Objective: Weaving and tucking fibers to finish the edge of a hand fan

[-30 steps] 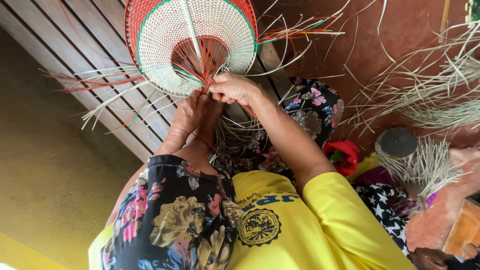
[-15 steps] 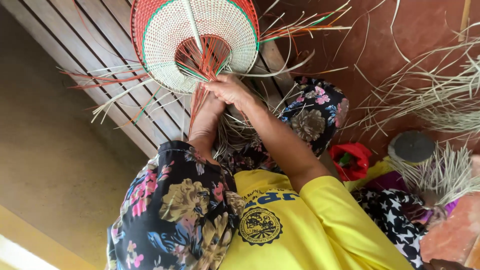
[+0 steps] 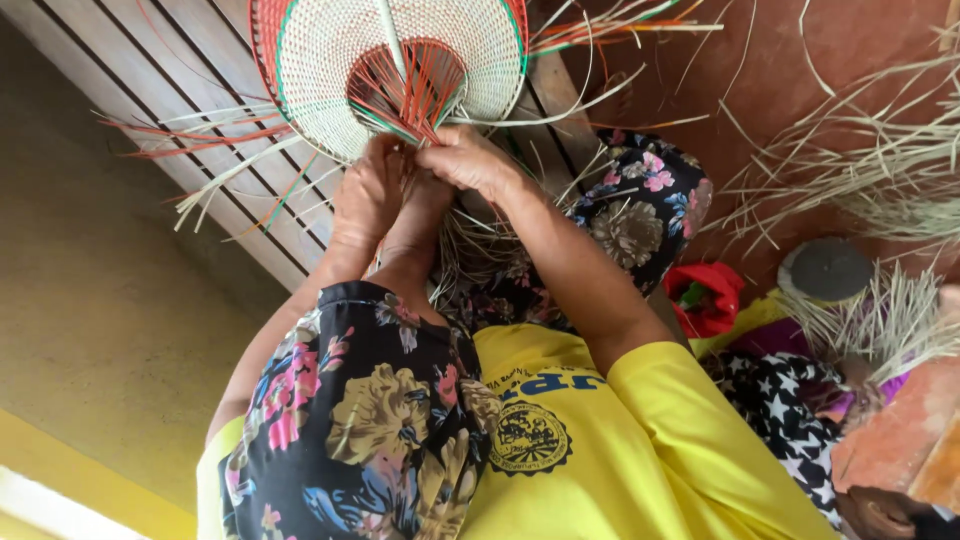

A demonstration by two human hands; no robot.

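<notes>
A round woven piece (image 3: pixel 330 50), cream with green and red rim bands, has a fan of red and green spokes (image 3: pixel 410 90) at its open centre. My right hand (image 3: pixel 468 160) pinches the spoke ends at its lower edge. My left hand (image 3: pixel 362 195) grips the loose strands just beside it, fingers closed. A foot or shin (image 3: pixel 418 225) lies between the two hands. Loose cream, red and green strand ends (image 3: pixel 210 150) stick out left of the weave.
A slatted wooden bench (image 3: pixel 150 70) lies under the work. Bundles of pale straw (image 3: pixel 880 180) spread at right by a round dark lid (image 3: pixel 825 268). A red cloth bag (image 3: pixel 705 295) sits near my floral-clad knee (image 3: pixel 640 205). A tan floor (image 3: pixel 90 300) is at left.
My left hand has slid up closer to the base of the woven piece, next to the right hand. The right hand has stayed on the spokes; the view shifted slightly.
</notes>
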